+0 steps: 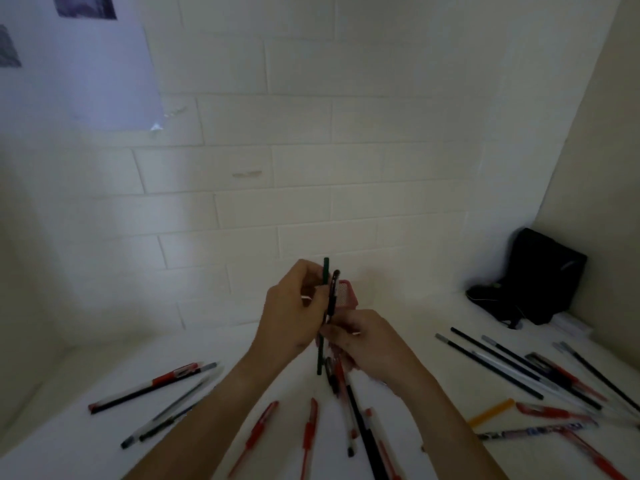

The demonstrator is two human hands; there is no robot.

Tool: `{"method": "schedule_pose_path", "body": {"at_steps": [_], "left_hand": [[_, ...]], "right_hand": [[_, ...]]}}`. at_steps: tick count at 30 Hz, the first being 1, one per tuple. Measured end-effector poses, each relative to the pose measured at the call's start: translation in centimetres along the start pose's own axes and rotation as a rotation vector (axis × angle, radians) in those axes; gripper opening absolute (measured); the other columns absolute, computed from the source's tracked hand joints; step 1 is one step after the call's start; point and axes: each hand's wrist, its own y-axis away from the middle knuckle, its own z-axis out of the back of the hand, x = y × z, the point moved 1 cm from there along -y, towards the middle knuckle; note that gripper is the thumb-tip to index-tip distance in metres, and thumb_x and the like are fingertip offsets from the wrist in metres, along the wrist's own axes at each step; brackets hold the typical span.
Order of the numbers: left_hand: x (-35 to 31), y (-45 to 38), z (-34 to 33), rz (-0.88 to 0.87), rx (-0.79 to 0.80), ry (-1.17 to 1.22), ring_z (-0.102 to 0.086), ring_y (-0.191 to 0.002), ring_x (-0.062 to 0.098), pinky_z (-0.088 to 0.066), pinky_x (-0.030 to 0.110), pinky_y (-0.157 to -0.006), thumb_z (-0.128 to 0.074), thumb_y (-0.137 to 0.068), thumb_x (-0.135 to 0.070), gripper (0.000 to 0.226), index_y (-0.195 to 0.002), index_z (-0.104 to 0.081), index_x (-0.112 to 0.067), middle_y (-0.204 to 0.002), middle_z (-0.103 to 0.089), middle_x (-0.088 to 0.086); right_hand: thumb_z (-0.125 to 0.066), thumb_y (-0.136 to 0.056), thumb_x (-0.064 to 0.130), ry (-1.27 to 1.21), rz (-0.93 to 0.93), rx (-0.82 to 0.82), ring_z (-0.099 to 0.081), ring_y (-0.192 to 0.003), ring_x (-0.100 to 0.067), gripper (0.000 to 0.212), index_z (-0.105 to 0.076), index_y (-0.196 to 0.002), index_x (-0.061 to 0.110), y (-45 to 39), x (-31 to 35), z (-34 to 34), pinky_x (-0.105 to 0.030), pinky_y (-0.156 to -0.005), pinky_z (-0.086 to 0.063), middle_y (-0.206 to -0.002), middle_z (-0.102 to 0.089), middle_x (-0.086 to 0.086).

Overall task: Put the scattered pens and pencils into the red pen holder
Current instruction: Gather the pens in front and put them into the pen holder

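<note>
My left hand [289, 313] and my right hand [367, 341] meet in the middle above the white table [86, 441]. Between them a dark green pencil [323, 320] and a black pen [333, 292] stand nearly upright, gripped by my left hand. Below, my right hand closes around a bunch of red and black pens [341, 379] that point down toward me. The red pen holder [348, 295] shows only as a small red mesh patch just behind the hands, mostly hidden.
Loose pens lie at the left [152, 386], in front [258, 434] and in a larger heap at the right [540, 375], with a yellow pencil [491, 412]. A black bag [540, 275] sits in the back right corner against the white brick wall.
</note>
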Motion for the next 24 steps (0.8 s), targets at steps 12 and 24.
{"method": "schedule_pose_path", "body": {"at_steps": [12, 24], "left_hand": [[-1.9, -9.2, -0.4, -0.133, -0.175, -0.016, -0.071, -0.085, 0.001, -0.052, 0.005, -0.076, -0.071, -0.088, -0.009, 0.016, -0.103, -0.073, -0.011, -0.092, -0.076, -0.004], [6.6, -9.1, -7.1, 0.023, 0.176, -0.249, -0.066, -0.082, 0.020, -0.056, 0.032, -0.075, -0.076, -0.084, -0.012, 0.019, -0.097, -0.067, -0.002, -0.093, -0.071, 0.010]], "right_hand": [[-0.060, -0.096, 0.027, 0.135, 0.093, -0.601, -0.059, -0.063, -0.004, 0.010, -0.059, -0.106, 0.027, -2.5, -1.7, 1.8, -0.009, -0.053, -0.040, -0.081, -0.063, 0.007], [-0.057, -0.098, 0.025, 0.197, 0.021, -0.408, -0.062, -0.099, -0.017, 0.029, -0.050, -0.126, 0.020, -4.1, -8.3, -2.6, -0.035, -0.086, -0.056, -0.114, -0.061, 0.000]]}}
